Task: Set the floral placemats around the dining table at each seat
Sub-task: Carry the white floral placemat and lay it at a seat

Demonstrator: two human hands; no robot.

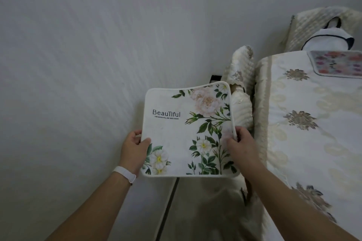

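forearms are reaching up from the bottom of the view, the left one wearing a white wristband [125, 174]. the left hand [135, 148] is pinching the floral placemat [186, 129] at its lower left edge, thumb lying on top and fingers curling underneath. the right hand [242, 143] is pinching the right edge the same way, and that edge is bending up a little in the grip. the mat is hanging in the air, print upward, just off the long edge of the dining table [284, 162] on the person's right, above a covered chair [242, 92]. a second placemat [337, 63] is lying at the table's far end. the person is probably carrying this mat to a seat. the next move is calling for swinging it right over the table edge and lowering it flat, square to that edge.
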